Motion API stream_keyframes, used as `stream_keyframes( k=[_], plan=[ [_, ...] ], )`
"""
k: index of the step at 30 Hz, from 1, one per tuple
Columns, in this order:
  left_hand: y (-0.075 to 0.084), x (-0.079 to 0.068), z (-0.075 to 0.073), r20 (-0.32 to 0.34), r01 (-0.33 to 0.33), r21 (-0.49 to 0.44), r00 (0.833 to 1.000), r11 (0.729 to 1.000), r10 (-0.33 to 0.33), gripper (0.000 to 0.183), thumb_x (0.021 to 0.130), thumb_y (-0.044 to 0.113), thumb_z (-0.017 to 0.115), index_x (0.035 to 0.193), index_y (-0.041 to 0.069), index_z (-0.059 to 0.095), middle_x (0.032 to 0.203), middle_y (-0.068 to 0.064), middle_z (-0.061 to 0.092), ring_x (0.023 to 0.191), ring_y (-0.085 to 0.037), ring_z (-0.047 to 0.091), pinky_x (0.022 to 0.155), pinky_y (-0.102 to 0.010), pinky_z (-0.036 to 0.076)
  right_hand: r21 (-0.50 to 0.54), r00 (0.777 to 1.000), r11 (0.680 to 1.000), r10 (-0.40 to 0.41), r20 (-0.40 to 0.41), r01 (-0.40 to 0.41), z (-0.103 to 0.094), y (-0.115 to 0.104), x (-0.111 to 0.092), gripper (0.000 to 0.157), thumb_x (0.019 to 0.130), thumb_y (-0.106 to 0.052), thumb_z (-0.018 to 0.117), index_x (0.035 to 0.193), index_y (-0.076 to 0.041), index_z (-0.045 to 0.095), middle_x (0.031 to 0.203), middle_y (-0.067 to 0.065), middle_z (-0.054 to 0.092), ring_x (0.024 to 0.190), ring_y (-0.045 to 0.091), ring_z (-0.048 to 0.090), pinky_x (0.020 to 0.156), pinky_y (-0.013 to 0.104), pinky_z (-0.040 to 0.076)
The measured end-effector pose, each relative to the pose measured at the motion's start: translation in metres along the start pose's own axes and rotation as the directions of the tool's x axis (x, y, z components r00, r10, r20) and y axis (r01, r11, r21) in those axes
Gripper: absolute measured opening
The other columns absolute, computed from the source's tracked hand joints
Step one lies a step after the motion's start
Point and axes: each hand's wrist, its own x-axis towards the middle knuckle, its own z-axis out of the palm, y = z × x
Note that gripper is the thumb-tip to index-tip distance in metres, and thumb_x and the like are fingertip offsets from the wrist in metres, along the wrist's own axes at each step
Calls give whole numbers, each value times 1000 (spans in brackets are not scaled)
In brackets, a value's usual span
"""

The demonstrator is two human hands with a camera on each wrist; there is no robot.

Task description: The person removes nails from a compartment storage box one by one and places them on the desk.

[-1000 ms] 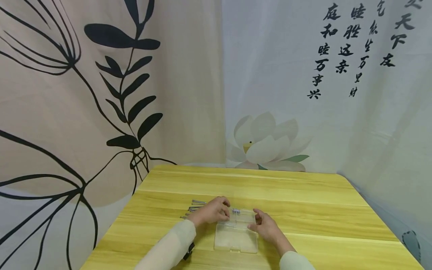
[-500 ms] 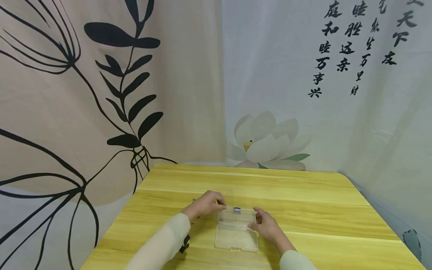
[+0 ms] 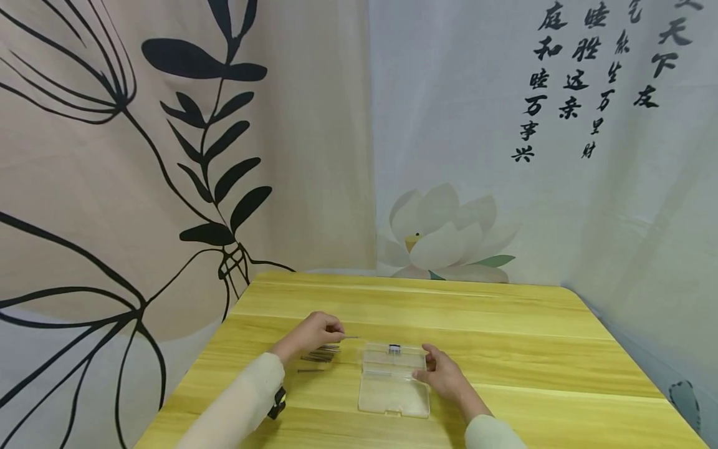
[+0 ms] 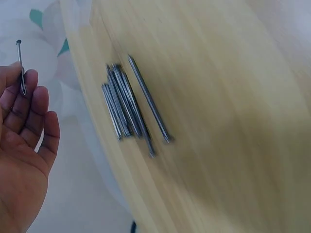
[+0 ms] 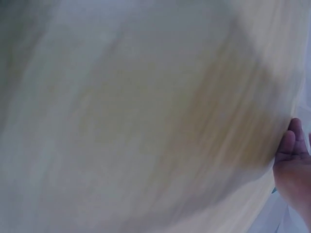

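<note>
In the head view my left hand (image 3: 311,335) pinches a nail (image 3: 351,337) between thumb and fingers, left of a clear plastic box. The left wrist view shows this nail (image 4: 20,58) with its head upward. Below that hand lies a bunch of nails (image 4: 124,104), with a single nail (image 4: 150,99) apart beside them. The clear plastic box (image 3: 394,396) lies with its lid folded open, a small label (image 3: 394,349) at its far side. My right hand (image 3: 445,376) holds the box's right end between thumb and fingers; in the right wrist view only part of this hand (image 5: 294,165) appears.
The yellow wood-grain table (image 3: 505,349) has rounded far corners. Behind it hangs a printed curtain (image 3: 314,156) with plants, a lotus and writing. A black strap-like device (image 3: 277,402) sits at my left wrist.
My left hand has moved left from over the box to the nails and now lifts one in a pinch. The nail bunch shows again beneath it. My right hand stays at the box.
</note>
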Motion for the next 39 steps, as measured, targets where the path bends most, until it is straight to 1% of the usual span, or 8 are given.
stream_keyframes(
  k=[4,8,14,18,22,27,30,39],
  plan=[
    [-11,-11,-9,-18,19,10,1000,1000,-19,15,98,20,65,94,7,73,90,-19,66,61,-11,43,56,-26,39,4,1000,1000,3,-3,-3,0,1,0,72,87,-8,75,147,6,38,128,24,51,113,38,54,94,54,46],
    [-20,-21,-14,-37,20,28,999,999,-19,17,98,18,65,96,3,73,88,-19,66,64,-14,47,57,-26,41,8,1000,1000,4,-2,-4,1,1,-1,72,87,-9,75,147,5,38,129,24,50,113,38,53,94,53,46],
    [-31,-37,-20,-29,40,-7,999,999,-41,15,97,13,65,96,-1,72,90,-16,67,70,-12,51,61,-27,44,8,1000,1000,2,2,-2,2,2,0,73,87,-9,75,148,5,37,129,24,50,113,38,53,94,54,46],
    [-39,-45,-21,-21,14,2,1000,1000,-14,12,95,9,67,94,-2,72,91,-12,69,74,-10,55,65,-27,48,9,1000,1000,10,7,-10,2,1,0,73,88,-10,75,148,4,37,131,24,49,115,38,51,95,55,45],
    [-47,-49,-20,-12,-3,20,1000,1000,3,11,94,9,68,92,0,73,91,-8,70,76,-9,57,66,-25,49,17,1000,1000,17,9,-17,1,0,-1,73,89,-9,75,149,5,36,132,24,48,115,38,50,94,54,45],
    [-55,-52,-16,6,3,44,1000,999,-3,10,95,11,68,92,4,75,90,-2,70,79,-9,59,69,-25,50,18,1000,1000,25,9,-25,1,-1,-2,73,89,-9,74,149,5,36,133,25,47,115,37,50,93,53,46],
    [-57,-53,-16,13,1,55,1000,998,-2,9,95,9,67,91,5,75,90,0,70,79,-8,59,69,-26,50,25,1000,999,26,10,-27,0,-1,-3,72,89,-9,74,149,5,36,133,25,47,114,37,50,93,53,46],
    [-61,-52,-12,14,-29,130,1000,991,28,9,93,10,70,85,8,74,82,6,67,72,-5,54,65,-25,47,35,1000,999,26,15,-27,1,-1,-2,72,89,-8,73,149,5,35,132,24,48,112,35,51,90,50,47]
  ],
)
